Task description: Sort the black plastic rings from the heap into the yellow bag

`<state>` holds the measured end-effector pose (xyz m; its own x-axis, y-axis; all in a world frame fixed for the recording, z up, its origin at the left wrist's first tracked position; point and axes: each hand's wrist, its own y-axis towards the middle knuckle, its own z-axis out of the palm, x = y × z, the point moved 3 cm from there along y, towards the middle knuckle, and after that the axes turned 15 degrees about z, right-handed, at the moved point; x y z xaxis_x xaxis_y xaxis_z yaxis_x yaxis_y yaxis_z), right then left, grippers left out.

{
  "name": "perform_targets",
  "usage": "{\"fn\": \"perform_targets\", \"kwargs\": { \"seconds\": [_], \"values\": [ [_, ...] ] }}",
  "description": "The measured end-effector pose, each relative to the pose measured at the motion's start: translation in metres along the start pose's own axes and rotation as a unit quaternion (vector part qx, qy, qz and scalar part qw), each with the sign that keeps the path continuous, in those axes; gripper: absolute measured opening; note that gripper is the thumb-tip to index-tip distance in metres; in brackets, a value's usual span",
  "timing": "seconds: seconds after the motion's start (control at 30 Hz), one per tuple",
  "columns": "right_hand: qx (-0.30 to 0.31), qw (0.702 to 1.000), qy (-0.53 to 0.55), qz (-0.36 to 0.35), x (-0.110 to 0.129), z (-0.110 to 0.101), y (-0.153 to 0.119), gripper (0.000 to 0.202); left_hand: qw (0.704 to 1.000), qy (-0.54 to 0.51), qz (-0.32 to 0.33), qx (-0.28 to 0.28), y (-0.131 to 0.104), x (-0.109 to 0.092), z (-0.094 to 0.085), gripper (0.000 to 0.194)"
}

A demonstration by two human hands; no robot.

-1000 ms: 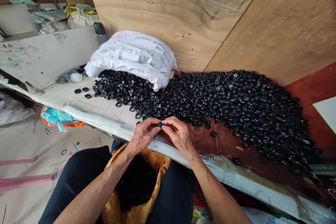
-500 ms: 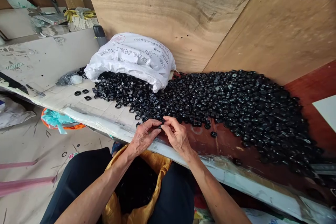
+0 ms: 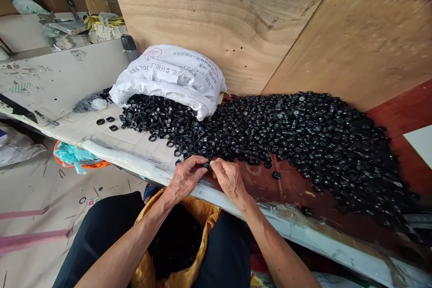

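My left hand (image 3: 185, 174) pinches a small black plastic part (image 3: 206, 164) between thumb and fingertips, above the table's front edge. Right beside it, my right hand (image 3: 228, 176) is closed with curled fingers against the same part; whether it holds a second piece is hidden. Behind my hands lie loose black rings (image 3: 162, 117), several of them scattered to the left. A large heap of black round caps (image 3: 303, 130) spreads to the right. Below my hands, between my knees, an open yellow sack (image 3: 145, 265) holds dark contents.
A white printed sack (image 3: 172, 69) rests on the table behind the rings, with a dark-topped bottle (image 3: 128, 47) beside it. A wooden board (image 3: 216, 27) stands along the back. A plastic-wrapped edge (image 3: 135, 162) runs along the front. A teal bag (image 3: 72, 153) sits lower left.
My right hand's fingers have curled in from an extended pinch to a closed grip beside the part. My left hand stays nearly in place, still pinching.
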<state>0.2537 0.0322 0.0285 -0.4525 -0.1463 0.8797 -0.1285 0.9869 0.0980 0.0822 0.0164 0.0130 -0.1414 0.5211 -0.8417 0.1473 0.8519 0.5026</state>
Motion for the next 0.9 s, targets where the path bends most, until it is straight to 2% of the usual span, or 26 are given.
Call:
{"fn": "perform_targets", "kwargs": {
  "seconds": [0.1, 0.17, 0.27, 0.4, 0.5, 0.6, 0.77, 0.9],
  "values": [
    [0.004, 1.0, 0.023, -0.019, 0.0006, -0.0002, -0.0008, 0.016, 1.0, -0.006, -0.014, -0.009, -0.0002, 0.0007, -0.0004, 0.023],
    [0.001, 0.999, 0.012, -0.029, -0.0002, -0.0001, -0.0011, 0.015, 1.0, 0.0, -0.015, -0.007, 0.0002, -0.0008, -0.0004, 0.023],
    [-0.019, 1.0, -0.003, -0.015, -0.0021, -0.0009, -0.0009, 0.028, 1.0, 0.009, -0.025, 0.0, 0.0015, -0.0044, -0.0006, 0.023],
    [0.001, 0.999, 0.008, -0.032, 0.0005, -0.0006, -0.0023, 0.012, 0.998, -0.013, -0.057, -0.011, 0.0018, -0.0061, -0.0009, 0.025],
    [-0.001, 1.0, 0.0, -0.023, 0.0008, -0.0009, -0.0027, 0.017, 0.997, -0.039, -0.073, -0.01, 0.0007, -0.004, 0.0, 0.027],
    [-0.004, 0.999, 0.004, -0.037, 0.0008, -0.001, -0.0027, 0.014, 0.995, -0.049, -0.085, -0.013, -0.0007, -0.0011, 0.0003, 0.028],
    [-0.015, 1.0, -0.009, -0.023, -0.0007, -0.0012, -0.0021, 0.022, 0.997, -0.035, -0.063, -0.001, -0.0012, -0.0005, 0.0004, 0.025],
    [0.004, 0.999, 0.001, -0.047, 0.002, -0.0007, -0.0038, 0.014, 0.996, -0.039, -0.081, -0.005, -0.0022, 0.0023, -0.0004, 0.027]
  ]
}}
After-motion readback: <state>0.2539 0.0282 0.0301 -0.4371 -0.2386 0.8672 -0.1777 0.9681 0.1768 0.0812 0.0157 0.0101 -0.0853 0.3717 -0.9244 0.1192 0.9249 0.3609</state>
